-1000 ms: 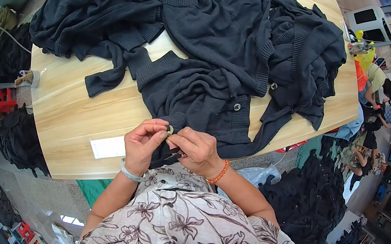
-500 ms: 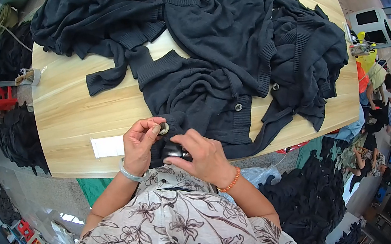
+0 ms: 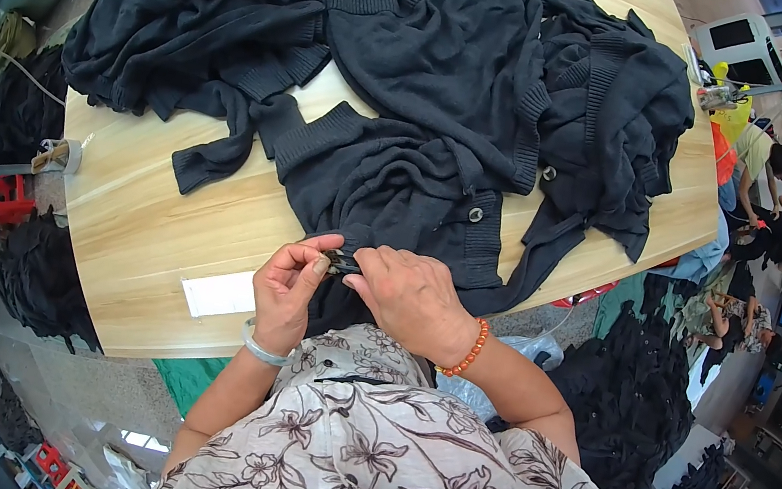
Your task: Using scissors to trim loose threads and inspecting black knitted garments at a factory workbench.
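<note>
Apparently, work is midway on one small spot of a charcoal-black knitted garment with ribbed edges (image 3: 391, 179), which lies rumpled at the near side of the pale wood-grain bench (image 3: 116, 224) and runs down toward the lap. Both hands meet over its lower part, fingertips almost touching. The left hand (image 3: 285, 291) pinches a bit of it between thumb and fingers, while the right hand (image 3: 418, 301) is closed over a slim dark tool (image 3: 342, 262), mostly hidden, so its kind cannot be told. Whether a button sits in that pinch is also unclear.

On the same garment, a round two-tone button (image 3: 475, 215) rests in place on the ribbed band, away from the fingers; that part looks settled. The pinched spot seems unfinished. Beyond lie a left-hand dark knit heap (image 3: 196, 23), a middle dark knit piece (image 3: 431, 43) and a right-hand dark knit heap (image 3: 612, 116), none folded or stacked, so nothing shows which are done. A white paper slip (image 3: 218, 296) lies near the left wrist.
</note>
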### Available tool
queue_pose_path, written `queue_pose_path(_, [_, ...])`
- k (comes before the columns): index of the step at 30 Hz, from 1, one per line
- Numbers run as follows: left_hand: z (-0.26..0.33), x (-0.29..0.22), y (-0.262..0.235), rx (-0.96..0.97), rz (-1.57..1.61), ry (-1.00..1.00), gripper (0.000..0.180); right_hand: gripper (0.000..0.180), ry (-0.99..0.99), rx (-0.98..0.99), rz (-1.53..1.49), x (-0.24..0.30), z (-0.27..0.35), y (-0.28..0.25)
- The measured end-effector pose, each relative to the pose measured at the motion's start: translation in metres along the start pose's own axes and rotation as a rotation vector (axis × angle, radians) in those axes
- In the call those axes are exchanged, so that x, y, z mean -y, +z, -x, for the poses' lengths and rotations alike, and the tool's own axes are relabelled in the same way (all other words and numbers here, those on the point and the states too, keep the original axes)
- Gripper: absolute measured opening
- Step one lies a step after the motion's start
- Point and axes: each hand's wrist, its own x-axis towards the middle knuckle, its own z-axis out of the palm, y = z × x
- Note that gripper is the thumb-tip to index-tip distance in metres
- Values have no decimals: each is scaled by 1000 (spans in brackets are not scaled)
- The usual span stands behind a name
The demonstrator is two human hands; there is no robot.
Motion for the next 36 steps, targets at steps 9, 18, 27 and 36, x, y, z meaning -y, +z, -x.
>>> queue_pose_path(9, [-3, -7, 6, 3, 119, -77, 8, 20, 29, -149, -105, -11, 3, 9])
queue_pose_path(18, [-10, -1, 2, 4, 162, -21, 36, 34, 233, -200, -474, -13, 4, 22])
queue_pose_path(27, [-4, 22, 9, -16, -181, 326, 46, 30, 327, -379, -714, -4, 0, 47])
queue_pose_path(36, [-15, 23, 2, -56, -771, 679, 40, 18, 449, -334, -1136, -8, 5, 67])
